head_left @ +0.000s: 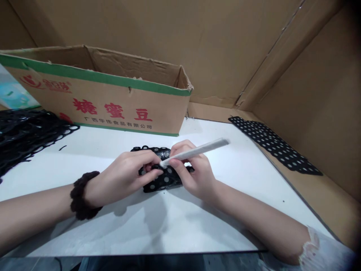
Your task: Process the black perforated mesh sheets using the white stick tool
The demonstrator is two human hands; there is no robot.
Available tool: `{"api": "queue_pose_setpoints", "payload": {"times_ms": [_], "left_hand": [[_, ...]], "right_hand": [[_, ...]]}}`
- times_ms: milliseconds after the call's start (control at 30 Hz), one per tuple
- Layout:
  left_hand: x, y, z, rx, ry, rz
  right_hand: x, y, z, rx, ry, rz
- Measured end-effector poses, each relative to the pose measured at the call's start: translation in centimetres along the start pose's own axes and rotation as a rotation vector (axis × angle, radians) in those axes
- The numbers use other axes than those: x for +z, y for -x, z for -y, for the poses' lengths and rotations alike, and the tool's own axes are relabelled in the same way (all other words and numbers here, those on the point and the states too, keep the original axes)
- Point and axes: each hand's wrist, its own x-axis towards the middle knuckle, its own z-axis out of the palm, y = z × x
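Observation:
My left hand (124, 171), a dark scrunchie at its wrist, is closed in a pinch on a small black piece by the tool's tip. What exactly sits between the fingertips is partly hidden. A slim, pale grey-white stick-like tool (201, 148) lies in the closed fingers of my right hand (194, 171). Its narrow end points down-left and reaches the left fingertips; the wider end sticks out up-right. Under both hands, a black sheet piece (153, 186) with pale round dots rests on the white table (197, 229). The hands cover much of this piece.
Behind the hands stands an open cardboard box (160, 107) with green edges and red lettering. Black sheets with round holes (31, 131) are heaped at left. Along the right edge lies a black dotted sheet (273, 145). Cardboard walls (225, 49) enclose the back and right.

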Motion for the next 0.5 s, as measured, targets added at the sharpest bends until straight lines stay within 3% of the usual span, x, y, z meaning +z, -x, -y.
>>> {"api": "queue_pose_setpoints", "payload": {"times_ms": [333, 500], "left_hand": [[0.36, 0.17, -0.05, 0.016, 0.004, -0.006], [0.56, 0.03, 0.2, 0.005, -0.009, 0.007]], "right_hand": [[0.54, 0.44, -0.27, -0.051, 0.088, 0.073], [0.73, 0.77, -0.54, 0.027, 0.12, 0.092]]}}
